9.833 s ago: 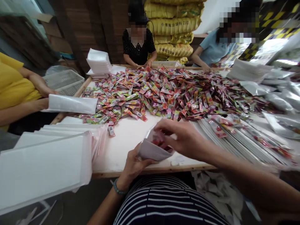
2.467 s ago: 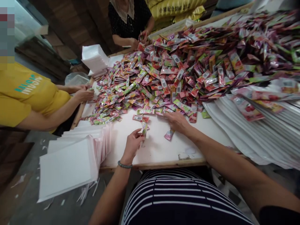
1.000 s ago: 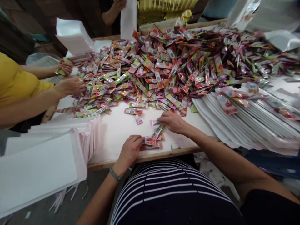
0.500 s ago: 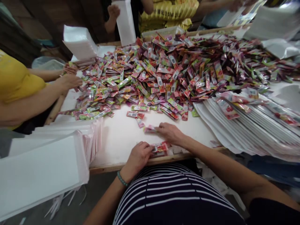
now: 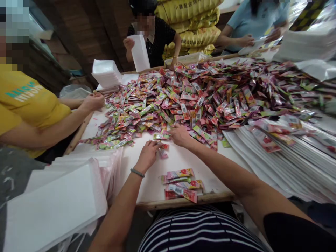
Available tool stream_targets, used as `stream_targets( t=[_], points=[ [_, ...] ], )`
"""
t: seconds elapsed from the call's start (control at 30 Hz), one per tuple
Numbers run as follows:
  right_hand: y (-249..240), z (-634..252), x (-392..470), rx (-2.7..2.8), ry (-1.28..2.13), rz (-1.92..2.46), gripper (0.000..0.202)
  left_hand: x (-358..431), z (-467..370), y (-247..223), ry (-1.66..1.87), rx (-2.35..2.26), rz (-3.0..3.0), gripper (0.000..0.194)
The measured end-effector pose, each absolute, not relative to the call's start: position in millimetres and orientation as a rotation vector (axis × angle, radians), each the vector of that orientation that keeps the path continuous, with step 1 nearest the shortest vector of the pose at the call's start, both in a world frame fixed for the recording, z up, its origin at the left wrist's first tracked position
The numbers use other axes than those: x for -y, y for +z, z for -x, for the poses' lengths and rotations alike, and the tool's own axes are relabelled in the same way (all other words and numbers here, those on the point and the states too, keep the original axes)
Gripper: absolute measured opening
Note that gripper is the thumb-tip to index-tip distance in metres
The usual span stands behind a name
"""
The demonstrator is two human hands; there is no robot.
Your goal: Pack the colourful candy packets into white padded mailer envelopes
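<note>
My left hand (image 5: 149,153) reaches over the white tabletop, its bent fingers on a small red sachet (image 5: 164,146), with a pale pink sachet (image 5: 163,154) just below. My right hand (image 5: 180,135) is at the front edge of the big heap of sachets (image 5: 181,94). Its closed fingertips meet the right end of a green-and-pink sachet (image 5: 160,137); the grip is partly hidden. Close to my body, several sachets (image 5: 181,191) lie in a small loose stack at the table's wooden edge (image 5: 220,198).
White pouches (image 5: 60,189) are stacked at left, and a fanned pile of white pouches (image 5: 262,157) with sachets on top lies at right. Across the table a person holds a white pouch (image 5: 140,52). Another in a yellow shirt (image 5: 34,108) works at left; a third stands far right.
Both hands have moved forward, from the table's near edge to the heap. The sachets they were handling now lie in the near stack. The camera view has tilted up.
</note>
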State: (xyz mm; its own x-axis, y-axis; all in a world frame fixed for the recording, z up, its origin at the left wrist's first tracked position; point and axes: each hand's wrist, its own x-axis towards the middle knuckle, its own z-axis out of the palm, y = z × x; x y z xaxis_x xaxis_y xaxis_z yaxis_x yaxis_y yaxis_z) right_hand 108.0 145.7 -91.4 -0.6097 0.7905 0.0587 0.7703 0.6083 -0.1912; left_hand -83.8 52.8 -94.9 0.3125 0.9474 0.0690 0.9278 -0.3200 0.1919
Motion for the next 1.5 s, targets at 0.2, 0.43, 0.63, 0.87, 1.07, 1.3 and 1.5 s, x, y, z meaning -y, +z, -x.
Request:
stream_targets(
  t=[0.2,0.43,0.63,0.87,1.07,1.3,1.5],
  points=[
    [-103.9,-92.3,-152.4,2.738,0.165,1.241,0.023,-12.0,69.5,-105.5,0.354,-1.777,-2.417,0.027],
    [-111.0,-102.1,-113.4,2.766,0.371,1.1,0.027,-0.3,73.0,-107.3,0.501,-1.721,-2.378,0.018],
    [-119.6,-133.1,-83.5,2.747,0.58,0.778,0.04,-8.8,72.1,-123.3,0.466,-1.645,-2.304,0.047],
    [-102.9,-151.6,-133.6,2.946,0.216,0.928,0.029,-7.5,68.1,-120.1,0.429,-1.561,-2.372,0.033],
    [-100.7,-128.7,-129.0,2.898,0.231,1.176,0.03,-5.8,55.3,-118.4,0.435,-1.529,-2.275,0.036],
    [-112.6,-148.8,-79.9,2.917,0.504,0.865,0.039,15.7,25.6,-106.4,0.808,-1.53,-2.095,0.064],
    [-111.0,-180.6,-6.5,2.854,0.714,0.772,0.081,63.6,29.1,-104.2,0.334,-1.568,-2.283,0.076]
  ],
)
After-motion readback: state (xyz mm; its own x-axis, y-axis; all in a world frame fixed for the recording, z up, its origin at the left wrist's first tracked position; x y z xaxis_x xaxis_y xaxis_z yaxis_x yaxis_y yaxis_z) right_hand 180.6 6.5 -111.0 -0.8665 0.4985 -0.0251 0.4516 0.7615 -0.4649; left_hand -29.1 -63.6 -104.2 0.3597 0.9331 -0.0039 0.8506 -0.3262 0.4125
